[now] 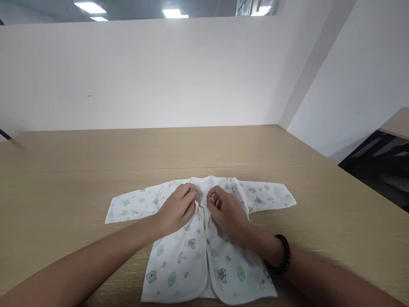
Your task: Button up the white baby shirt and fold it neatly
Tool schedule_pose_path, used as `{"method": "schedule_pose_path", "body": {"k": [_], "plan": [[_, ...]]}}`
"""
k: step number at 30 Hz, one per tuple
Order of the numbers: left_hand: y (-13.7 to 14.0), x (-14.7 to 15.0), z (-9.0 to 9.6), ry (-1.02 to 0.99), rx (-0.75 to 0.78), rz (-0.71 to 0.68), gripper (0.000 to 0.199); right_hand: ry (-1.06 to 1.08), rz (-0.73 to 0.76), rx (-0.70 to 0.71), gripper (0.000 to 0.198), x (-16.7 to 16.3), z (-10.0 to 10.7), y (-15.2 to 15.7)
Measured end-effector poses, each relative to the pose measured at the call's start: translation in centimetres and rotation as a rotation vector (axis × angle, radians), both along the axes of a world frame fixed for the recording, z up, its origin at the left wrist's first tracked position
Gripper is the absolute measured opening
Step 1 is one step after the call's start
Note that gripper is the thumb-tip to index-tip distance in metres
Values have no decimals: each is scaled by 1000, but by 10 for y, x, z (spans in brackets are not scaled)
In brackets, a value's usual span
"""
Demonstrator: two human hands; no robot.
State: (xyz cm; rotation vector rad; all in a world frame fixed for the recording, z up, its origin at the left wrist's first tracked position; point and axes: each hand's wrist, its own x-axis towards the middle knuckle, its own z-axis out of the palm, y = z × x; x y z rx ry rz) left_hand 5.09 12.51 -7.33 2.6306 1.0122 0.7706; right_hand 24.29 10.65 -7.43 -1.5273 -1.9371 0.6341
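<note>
A small white baby shirt (180, 268) with a green and brown animal print lies spread on the table, its sleeves stretched out to both sides. Its front opening runs down the middle, with the two panels side by side and apart near the hem. My left hand (180, 207) is closed on the left front edge near the neckline. My right hand (228, 211) pinches the right front edge close to the neckline, thumb and finger together. A black beaded bracelet circles my right wrist. Small fasteners seem to sit along the opening, too small to make out well.
The wooden table (96, 149) reaches back to a white partition (143, 76). Another white wall (358, 72) rises on the right. Beyond the table's right edge is a dark space with a shelf-like surface (398, 123). A thin black bar (4, 134) shows at far left.
</note>
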Motion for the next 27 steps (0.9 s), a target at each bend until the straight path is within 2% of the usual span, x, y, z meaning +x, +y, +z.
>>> {"method": "schedule_pose_path", "body": {"k": [5,9,12,15,18,21,23,27], "plan": [[3,-2,1,92,-30,-37,28,103,-33,39,14,3,-1,3],[9,-5,-4,100,-18,27,27,108,-17,5,15,5,-2,5],[10,-6,-4,110,-28,-2,24,93,-12,-30,17,5,-4,6],[9,-6,-2,116,-46,-20,21,75,-25,41,19,4,-6,7],[8,-6,-1,76,-70,-33,23,45,-35,105,20,4,-7,7],[7,-6,0,6,-120,-91,31,11,-8,80,19,4,-6,5],[7,-6,1,-38,-168,-106,29,-2,10,59,14,3,-5,4],[7,-4,3,-101,-218,-27,21,0,18,32,9,3,-5,3]]}}
